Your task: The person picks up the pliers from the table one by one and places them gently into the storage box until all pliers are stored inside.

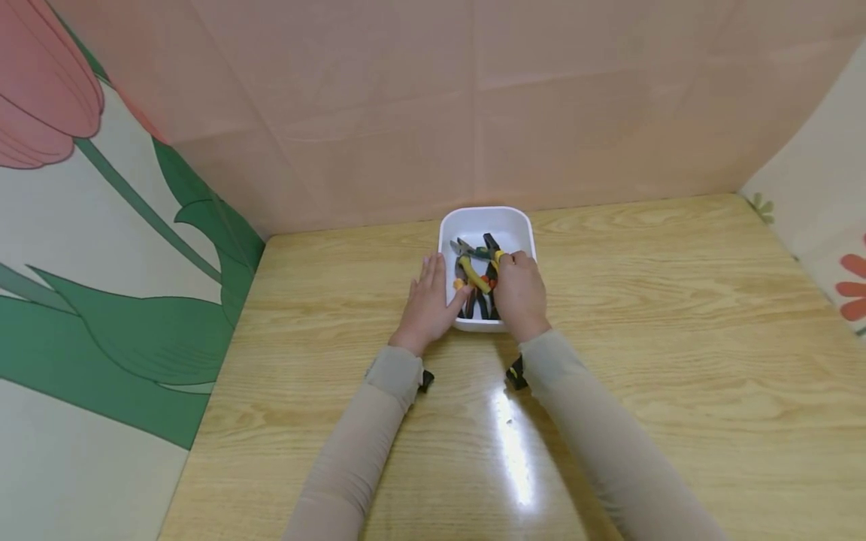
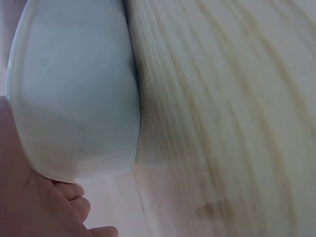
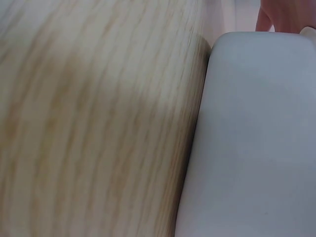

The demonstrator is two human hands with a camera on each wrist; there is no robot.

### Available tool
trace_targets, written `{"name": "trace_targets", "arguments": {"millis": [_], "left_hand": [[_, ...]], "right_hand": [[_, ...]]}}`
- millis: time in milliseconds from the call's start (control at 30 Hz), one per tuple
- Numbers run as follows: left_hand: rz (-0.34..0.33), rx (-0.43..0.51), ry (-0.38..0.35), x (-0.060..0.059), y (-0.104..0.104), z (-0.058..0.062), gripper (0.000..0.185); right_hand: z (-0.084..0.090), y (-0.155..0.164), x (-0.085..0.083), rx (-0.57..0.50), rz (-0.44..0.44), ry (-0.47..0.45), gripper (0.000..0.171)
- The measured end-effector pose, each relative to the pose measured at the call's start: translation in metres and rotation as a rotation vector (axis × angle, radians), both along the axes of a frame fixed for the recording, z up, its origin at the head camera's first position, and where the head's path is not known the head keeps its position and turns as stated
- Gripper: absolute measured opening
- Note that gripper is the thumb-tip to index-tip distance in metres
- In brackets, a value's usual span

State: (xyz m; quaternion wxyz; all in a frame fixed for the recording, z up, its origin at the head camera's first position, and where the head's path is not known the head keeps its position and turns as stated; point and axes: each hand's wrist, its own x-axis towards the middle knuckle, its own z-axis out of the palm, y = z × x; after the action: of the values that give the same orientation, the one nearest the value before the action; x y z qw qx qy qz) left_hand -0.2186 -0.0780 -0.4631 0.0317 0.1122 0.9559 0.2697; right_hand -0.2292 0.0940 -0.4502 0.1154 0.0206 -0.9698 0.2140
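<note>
R hand (image 1: 519,293) on yellow-handled pliers (image 1: 473,272)

The head camera looked down from above at the counter (image 1: 676,315); both wrist cameras sat very close, sharing the white tray's (image 2: 74,98) outer wall.

I count one white rectangular plastic tray (image 1: 517,225), two hands, and several pliers inside; exact number unclear.
</note>
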Motion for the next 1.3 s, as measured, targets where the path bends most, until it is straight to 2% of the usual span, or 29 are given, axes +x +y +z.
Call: {"name": "trace_targets", "arguments": {"millis": [567,900,1100,1300], "left_hand": [[0.005,0.004,-0.002,-0.0014,-0.0008,-0.0009,0.085],[-0.001,0.009,0.014,0.0007,-0.0021,0.0005,0.083],[-0.004,0.013,0.011,0.0007,-0.0014,0.0009,0.083],[-0.003,0.012,0.01,0.0008,-0.0013,0.0008,0.084]], "right_hand": [[0.0019,-0.0039,0.0007,0.069,0.004,-0.011,0.027],[-0.0025,-0.0069,-0.0008,0.096,-0.028,-0.003,0.026],[-0.0018,-0.0074,0.0006,0.091,-0.043,-0.01,0.032],[-0.002,-0.0065,0.0018,0.071,-0.016,-0.013,0.032]]}}
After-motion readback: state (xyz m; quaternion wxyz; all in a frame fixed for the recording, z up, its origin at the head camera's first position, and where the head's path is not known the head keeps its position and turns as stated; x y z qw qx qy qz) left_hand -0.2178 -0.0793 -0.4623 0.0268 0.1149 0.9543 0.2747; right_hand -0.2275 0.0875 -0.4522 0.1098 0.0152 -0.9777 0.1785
